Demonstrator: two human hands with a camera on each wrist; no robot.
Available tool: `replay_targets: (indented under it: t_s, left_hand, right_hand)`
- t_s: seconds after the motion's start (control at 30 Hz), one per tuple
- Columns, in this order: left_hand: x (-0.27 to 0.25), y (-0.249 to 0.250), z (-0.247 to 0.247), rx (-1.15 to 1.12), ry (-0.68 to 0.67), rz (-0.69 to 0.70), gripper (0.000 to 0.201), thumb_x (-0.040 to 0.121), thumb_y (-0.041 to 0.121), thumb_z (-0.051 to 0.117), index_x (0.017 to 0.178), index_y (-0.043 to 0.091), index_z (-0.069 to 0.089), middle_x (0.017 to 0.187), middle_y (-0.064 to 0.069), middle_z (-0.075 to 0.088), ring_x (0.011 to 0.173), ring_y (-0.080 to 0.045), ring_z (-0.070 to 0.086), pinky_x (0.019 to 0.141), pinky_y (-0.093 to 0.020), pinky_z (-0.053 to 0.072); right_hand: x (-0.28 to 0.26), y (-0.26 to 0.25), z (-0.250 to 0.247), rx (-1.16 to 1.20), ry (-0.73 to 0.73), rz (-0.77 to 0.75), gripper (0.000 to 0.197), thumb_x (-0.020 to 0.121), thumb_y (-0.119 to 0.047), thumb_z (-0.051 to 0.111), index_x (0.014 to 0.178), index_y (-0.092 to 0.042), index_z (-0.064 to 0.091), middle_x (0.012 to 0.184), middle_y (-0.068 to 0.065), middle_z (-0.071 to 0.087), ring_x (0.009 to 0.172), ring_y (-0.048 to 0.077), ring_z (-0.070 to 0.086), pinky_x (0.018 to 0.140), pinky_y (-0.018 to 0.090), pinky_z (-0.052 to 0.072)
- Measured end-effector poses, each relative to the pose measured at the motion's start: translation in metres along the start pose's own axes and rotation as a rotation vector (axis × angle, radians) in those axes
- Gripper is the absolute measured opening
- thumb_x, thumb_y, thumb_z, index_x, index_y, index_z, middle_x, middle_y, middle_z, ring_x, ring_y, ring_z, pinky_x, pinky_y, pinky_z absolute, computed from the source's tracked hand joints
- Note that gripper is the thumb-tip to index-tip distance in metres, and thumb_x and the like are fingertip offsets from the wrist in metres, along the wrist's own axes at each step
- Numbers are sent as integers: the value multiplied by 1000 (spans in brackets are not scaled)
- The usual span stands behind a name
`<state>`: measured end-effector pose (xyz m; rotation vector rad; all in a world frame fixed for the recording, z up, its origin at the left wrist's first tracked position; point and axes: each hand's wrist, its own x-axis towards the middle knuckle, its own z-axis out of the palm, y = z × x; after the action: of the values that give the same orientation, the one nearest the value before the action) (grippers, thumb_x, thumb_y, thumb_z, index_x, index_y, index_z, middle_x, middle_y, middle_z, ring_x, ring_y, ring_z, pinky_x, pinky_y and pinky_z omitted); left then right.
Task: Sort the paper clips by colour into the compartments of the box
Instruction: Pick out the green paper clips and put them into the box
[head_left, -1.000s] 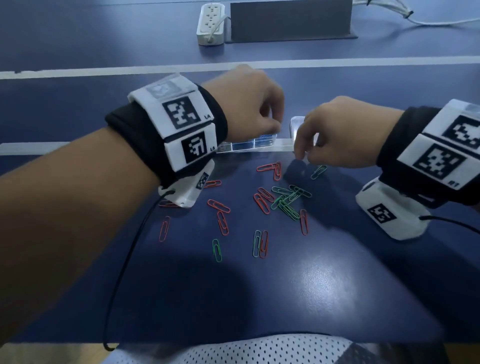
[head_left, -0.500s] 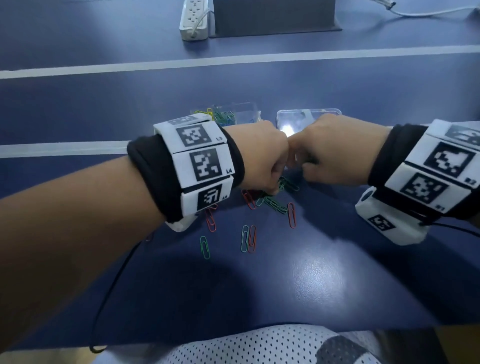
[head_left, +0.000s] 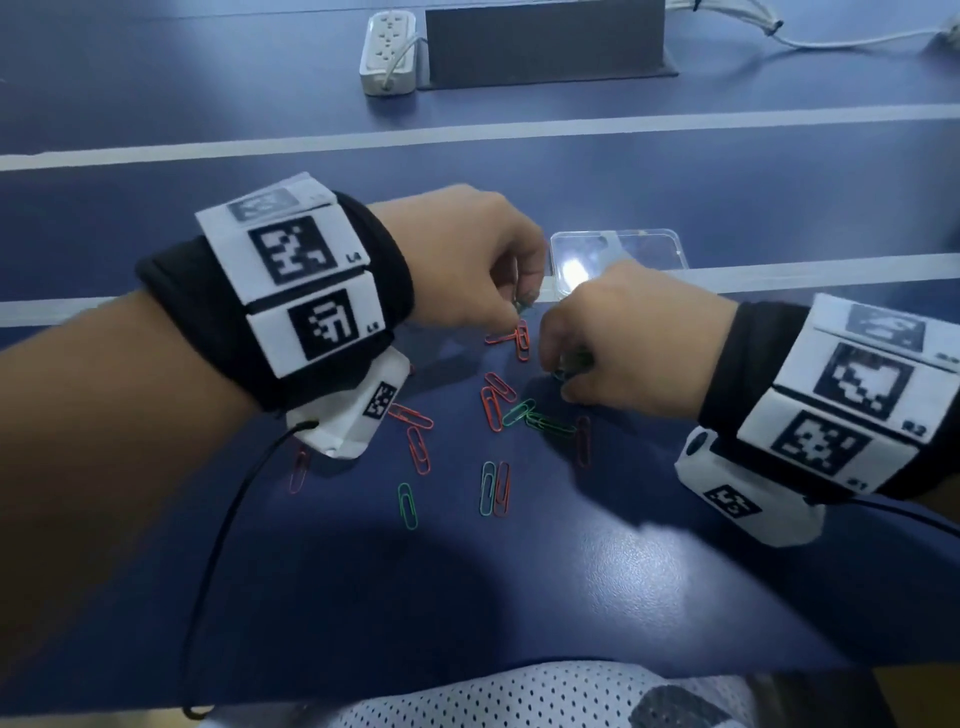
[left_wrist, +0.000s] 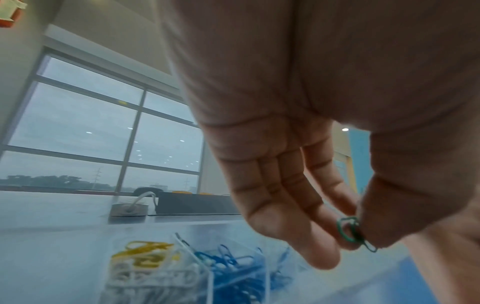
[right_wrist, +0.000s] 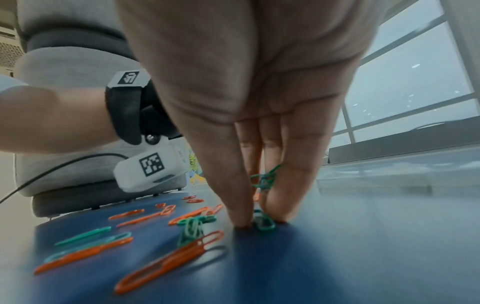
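Two hands work over the blue table (head_left: 727, 182). The left hand (head_left: 457, 260) pinches green paper clips (left_wrist: 354, 232) between thumb and fingertips, its other fingers loosely bent, held clear of the surface. The right hand (head_left: 634, 343) points its fingers downward, tips pressed to the table on either side of a green clip (right_wrist: 263, 221); a second tangle of green clips (right_wrist: 266, 178) sits gripped higher up between those fingers.

Loose orange clips (head_left: 491, 408) and more green clips (head_left: 540, 423) lie scattered on the table from 5 to 8 o'clock of the hands.

The clear box (left_wrist: 207, 281) stands at 12 o'clock beyond the left hand; yellow clips (left_wrist: 145, 253) fill one compartment and blue clips (left_wrist: 233, 267) the next. A clear lid (head_left: 639, 249) lies at 12 o'clock of the right hand.
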<state>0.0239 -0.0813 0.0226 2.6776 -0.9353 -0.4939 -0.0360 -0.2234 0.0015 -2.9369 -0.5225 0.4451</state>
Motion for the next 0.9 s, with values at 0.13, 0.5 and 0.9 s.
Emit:
replay_targets:
  t_s: [0.13, 0.5, 0.9]
  left_hand:
    - [0, -21, -11, -83, 96, -65, 18, 70, 10, 61, 81, 25, 63, 67, 8, 63, 56, -5, 54, 69, -24, 47]
    - [27, -62, -25, -103, 258, -180, 15, 76, 11, 68, 85, 24, 68, 73, 8, 64, 45, 6, 53, 55, -16, 40]
    - [31, -65, -20, -27, 223, -155, 19, 75, 16, 73, 94, 19, 72, 86, 0, 72, 72, -12, 59, 72, -21, 41]
  right_hand:
    - [0, -7, -1, -58, -24, -10, 25, 75, -14, 59, 97, -24, 67, 97, 4, 69, 88, 28, 61, 74, 28, 49]
    - [9, -12, -2, -57, -99, 40, 24, 70, -19, 63, 94, -21, 68, 91, 3, 70, 88, 28, 62, 72, 29, 51]
    - [39, -6, -47, 122, 27, 81, 17, 71, -15, 63, 79, -27, 72, 58, -13, 60, 54, -2, 52, 59, 14, 41]
